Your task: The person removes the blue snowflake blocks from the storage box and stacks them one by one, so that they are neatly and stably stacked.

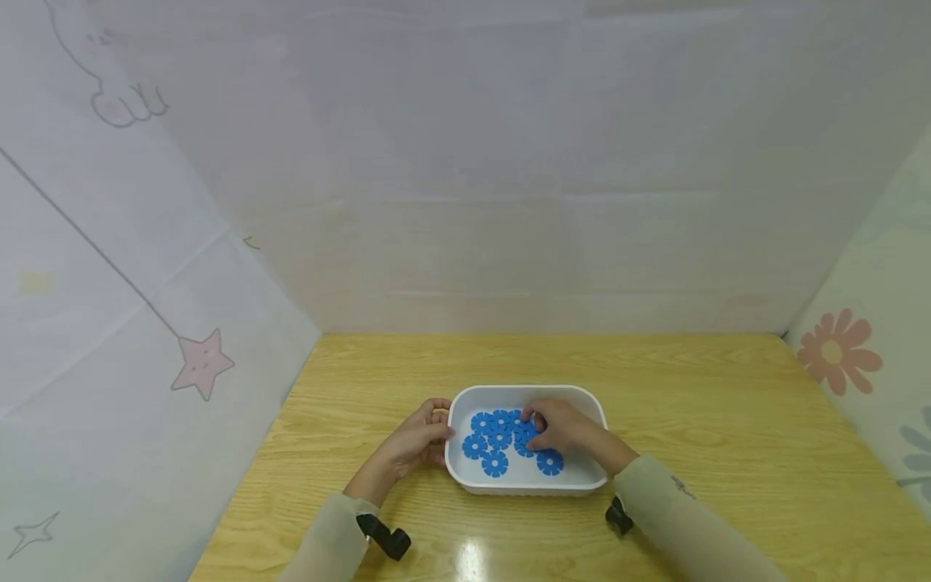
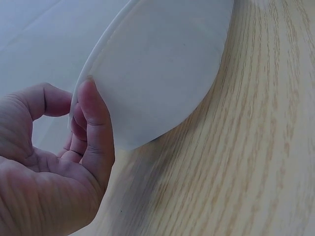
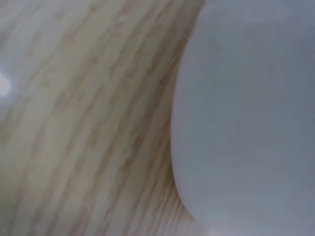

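A white plastic tub (image 1: 465,482) with rounded corners holds several flat blue flower-shaped discs (image 1: 495,463), each with a notched edge and a pale centre hole. My left hand (image 1: 416,440) pinches the tub's left rim; the left wrist view has its thumb and fingers (image 2: 96,123) on both sides of the rim. Inside the tub, my right hand (image 1: 563,427) reaches down over the discs at the right, index finger and thumb apart around some of them. Whether it grips one I cannot tell. Only the tub's outer wall (image 3: 246,118) and the tabletop show in the right wrist view.
The tub stands on a light wooden table (image 1: 327,388). Pale cloth walls (image 1: 509,202) close off the back and both sides, printed with a pink star (image 1: 203,364) and a pink flower (image 1: 836,352). Dark camera mounts (image 1: 385,537) sit on both wrists.
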Tool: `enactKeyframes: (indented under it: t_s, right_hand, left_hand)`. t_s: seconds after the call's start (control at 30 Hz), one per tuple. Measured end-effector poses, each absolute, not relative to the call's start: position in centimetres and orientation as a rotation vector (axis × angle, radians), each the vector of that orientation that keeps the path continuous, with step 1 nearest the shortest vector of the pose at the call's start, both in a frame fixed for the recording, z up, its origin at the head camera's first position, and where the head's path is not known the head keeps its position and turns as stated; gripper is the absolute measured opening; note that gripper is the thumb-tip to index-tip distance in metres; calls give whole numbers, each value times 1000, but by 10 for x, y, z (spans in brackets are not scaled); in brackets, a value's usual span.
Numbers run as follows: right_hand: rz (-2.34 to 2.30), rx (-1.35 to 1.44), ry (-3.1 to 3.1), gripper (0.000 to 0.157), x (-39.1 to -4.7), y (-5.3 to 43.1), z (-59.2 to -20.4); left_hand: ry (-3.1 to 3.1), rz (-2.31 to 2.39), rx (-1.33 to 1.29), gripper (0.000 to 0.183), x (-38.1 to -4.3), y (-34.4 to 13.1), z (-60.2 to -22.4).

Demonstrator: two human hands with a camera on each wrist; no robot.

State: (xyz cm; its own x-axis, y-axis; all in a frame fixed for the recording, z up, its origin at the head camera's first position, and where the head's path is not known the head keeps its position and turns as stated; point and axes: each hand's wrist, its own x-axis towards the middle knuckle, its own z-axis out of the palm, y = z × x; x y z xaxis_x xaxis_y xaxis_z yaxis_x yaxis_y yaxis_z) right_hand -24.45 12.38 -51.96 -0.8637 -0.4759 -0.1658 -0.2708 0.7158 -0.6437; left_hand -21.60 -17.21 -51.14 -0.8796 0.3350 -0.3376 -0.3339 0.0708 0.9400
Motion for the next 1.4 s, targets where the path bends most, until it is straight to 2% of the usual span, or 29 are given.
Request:
enactKeyframes:
  t_s: [0.87,1.4]
  right_hand:
    - [-1060,-844,2612,41,-224,141,-499]
    - [-1294,-776,2697,44,-204,182,-487]
  left_hand:
    - [1895,1906,9,58,-211,-169,-511]
    - [1911,1892,10,57,-212,-170,-512]
